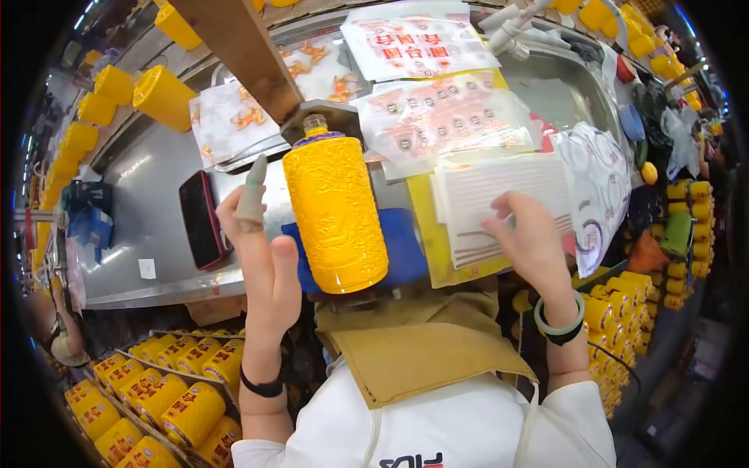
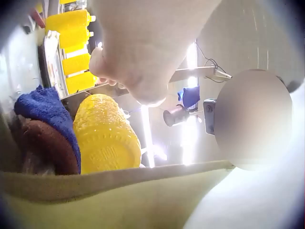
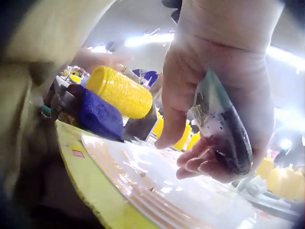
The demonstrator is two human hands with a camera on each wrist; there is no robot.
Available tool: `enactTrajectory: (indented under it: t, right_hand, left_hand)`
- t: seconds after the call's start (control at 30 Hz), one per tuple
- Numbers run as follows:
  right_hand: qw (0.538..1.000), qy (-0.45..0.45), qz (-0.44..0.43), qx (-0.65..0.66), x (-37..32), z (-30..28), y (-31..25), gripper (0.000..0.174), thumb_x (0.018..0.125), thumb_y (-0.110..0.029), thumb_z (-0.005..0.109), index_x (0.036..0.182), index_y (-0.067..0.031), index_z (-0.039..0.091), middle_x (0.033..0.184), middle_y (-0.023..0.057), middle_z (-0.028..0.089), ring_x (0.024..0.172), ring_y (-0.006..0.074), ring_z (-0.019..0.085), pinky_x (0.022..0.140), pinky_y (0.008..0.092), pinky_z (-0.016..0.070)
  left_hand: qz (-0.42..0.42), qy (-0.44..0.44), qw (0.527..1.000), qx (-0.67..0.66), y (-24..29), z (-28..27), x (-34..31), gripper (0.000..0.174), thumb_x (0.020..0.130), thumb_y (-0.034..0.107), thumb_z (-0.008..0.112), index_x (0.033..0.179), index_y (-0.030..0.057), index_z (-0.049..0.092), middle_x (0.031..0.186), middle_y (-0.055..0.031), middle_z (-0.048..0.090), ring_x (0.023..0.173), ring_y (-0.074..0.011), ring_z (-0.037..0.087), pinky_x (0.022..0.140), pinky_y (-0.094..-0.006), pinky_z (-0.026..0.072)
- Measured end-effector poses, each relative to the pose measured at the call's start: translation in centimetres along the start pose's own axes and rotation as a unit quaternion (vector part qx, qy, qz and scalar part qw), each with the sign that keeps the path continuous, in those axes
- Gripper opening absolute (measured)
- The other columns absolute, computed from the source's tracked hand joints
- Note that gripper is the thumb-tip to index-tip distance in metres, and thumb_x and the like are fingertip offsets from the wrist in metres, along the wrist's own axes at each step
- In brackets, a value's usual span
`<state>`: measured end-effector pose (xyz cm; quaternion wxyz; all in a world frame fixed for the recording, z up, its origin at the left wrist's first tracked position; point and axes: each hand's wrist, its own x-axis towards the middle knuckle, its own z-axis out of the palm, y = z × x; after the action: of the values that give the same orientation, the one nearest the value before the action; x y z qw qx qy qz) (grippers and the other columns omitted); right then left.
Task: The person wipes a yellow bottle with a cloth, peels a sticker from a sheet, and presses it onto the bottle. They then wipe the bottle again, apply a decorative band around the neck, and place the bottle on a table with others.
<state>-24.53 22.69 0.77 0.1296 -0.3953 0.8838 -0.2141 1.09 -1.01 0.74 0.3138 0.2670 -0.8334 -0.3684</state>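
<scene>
A yellow embossed bottle (image 1: 335, 210) with a clear neck lies on a blue cloth (image 1: 406, 248), its base toward the person. My left hand (image 1: 269, 269) is beside the bottle's left side, thumb and fingers extended, with pale covers on a finger. In the left wrist view it is above the bottle (image 2: 107, 138). My right hand (image 1: 534, 246) hovers over a stack of white striped sheets (image 1: 484, 183), thumb and index finger apart and fingers loosely bent. Under the sheets is a yellow board (image 1: 425, 226). In the right wrist view, a teal-and-dark pointed shape (image 3: 221, 126) overlaps the palm.
A phone (image 1: 203, 218) lies left of the left hand. Printed sheets (image 1: 449, 117) and orange-gold decals (image 1: 250, 117) lie farther back. A wooden post (image 1: 242, 54) rises near the bottle neck. Racks of yellow bottles (image 1: 191, 413) stand below, left and right.
</scene>
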Motion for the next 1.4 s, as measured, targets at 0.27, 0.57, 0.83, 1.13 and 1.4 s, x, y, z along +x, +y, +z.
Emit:
enactTrajectory:
  t: [0.27, 0.57, 0.83, 1.13, 1.4]
  right_hand:
    - [0.997, -0.046, 0.068, -0.005, -1.3, 1.3, 1.3, 0.026, 0.083, -0.009, 0.08, 0.102, -0.002, 0.065, 0.097, 0.0169, 0.071, 0.098, 0.0388, 0.067, 0.082, 0.0474, 0.0527]
    - [0.997, -0.042, 0.062, 0.011, -2.0, 0.0, 1.1, 0.027, 0.085, -0.001, 0.075, 0.108, -0.0014, 0.062, 0.086, 0.0156, 0.067, 0.091, 0.0387, 0.067, 0.08, 0.0455, 0.0512]
    - [0.999, -0.046, 0.015, 0.024, -2.1, -0.4, 2.1, 0.013, 0.09, 0.001, 0.068, 0.103, 0.0004, 0.066, 0.09, 0.0191, 0.067, 0.091, 0.0395, 0.065, 0.081, 0.0446, 0.0503]
    - [0.997, -0.082, -0.005, -0.004, -1.2, -2.0, 0.5, 0.007, 0.095, -0.003, 0.065, 0.096, 0.0013, 0.07, 0.09, 0.0176, 0.065, 0.088, 0.0357, 0.063, 0.082, 0.0421, 0.0489]
    - [0.988, -0.103, 0.041, 0.103, -1.1, -2.1, 0.5, 0.016, 0.098, -0.009, 0.066, 0.106, 0.0047, 0.068, 0.089, 0.0183, 0.071, 0.086, 0.0285, 0.069, 0.08, 0.0352, 0.052]
  left_hand:
    - [-0.056, 0.011, 0.998, -0.036, -0.3, 1.1, -3.2, 0.073, 0.107, 0.053, 0.044, 0.149, -0.0063, 0.037, 0.141, -0.0163, 0.038, 0.126, -0.0271, 0.042, 0.112, -0.0417, 0.032]
    - [0.003, -0.029, 0.999, -0.034, -0.8, 1.9, -5.1, 0.134, 0.065, 0.059, 0.095, 0.161, -0.0033, 0.026, 0.152, -0.018, 0.029, 0.141, -0.0324, 0.037, 0.118, -0.0459, 0.0344]
    - [-0.039, 0.02, 0.998, -0.033, -0.5, 4.2, -5.4, 0.115, 0.067, 0.019, 0.1, 0.158, 0.0011, 0.033, 0.153, -0.019, 0.035, 0.14, -0.035, 0.044, 0.116, -0.044, 0.0389]
    - [-0.042, 0.019, 0.999, -0.025, -0.4, 4.6, -5.3, 0.117, 0.069, 0.009, 0.099, 0.161, 0.001, 0.028, 0.151, -0.0166, 0.049, 0.138, -0.0289, 0.053, 0.115, -0.0417, 0.0446]
    - [-0.114, 0.056, 0.975, -0.185, 0.1, 5.8, -4.8, 0.109, 0.067, 0.013, 0.099, 0.157, 0.0021, 0.037, 0.149, -0.0162, 0.046, 0.135, -0.0296, 0.052, 0.113, -0.0411, 0.0443]
